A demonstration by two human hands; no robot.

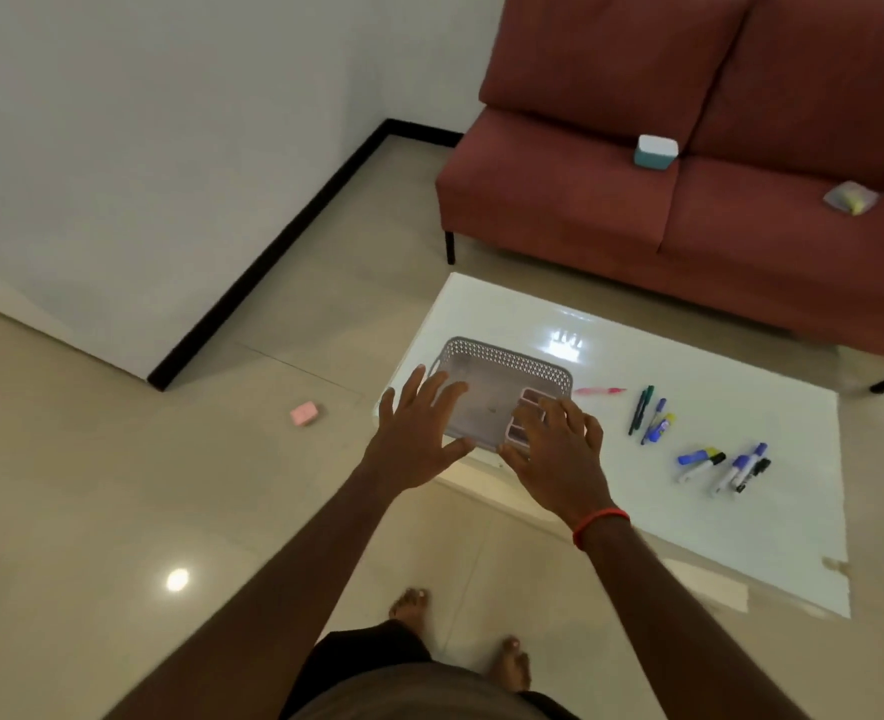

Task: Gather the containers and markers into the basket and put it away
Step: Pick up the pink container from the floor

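Covering the near side of a grey perforated basket (502,374), two bare hands stretch out from the viewer. The left hand (419,433) hides the basket's near left corner and the right hand (559,449) its near right corner. The fingers of both are spread and straight, gripping nothing. Whether they touch the basket or hang above it cannot be told.

Inside the basket, at its right end, sits a small pale pink container (525,400), mostly hidden behind the right hand. The basket stands at one end of a glossy white table (741,537).

Just right of the basket lies a blurred pink pen (598,391). Farther right lie dark green markers (641,410) and purple markers (658,423), then, well apart from the basket, a loose cluster of blue, yellow and black markers (725,465). Their labels are too small to read.

Beyond the basket stands a red sofa (585,200), cut off at the frame's right edge. On its seat are a teal container with a white lid (657,153) and a blurry clear bag (850,198). Left of the basket, a small pink object (304,413) lies on the tiled floor.
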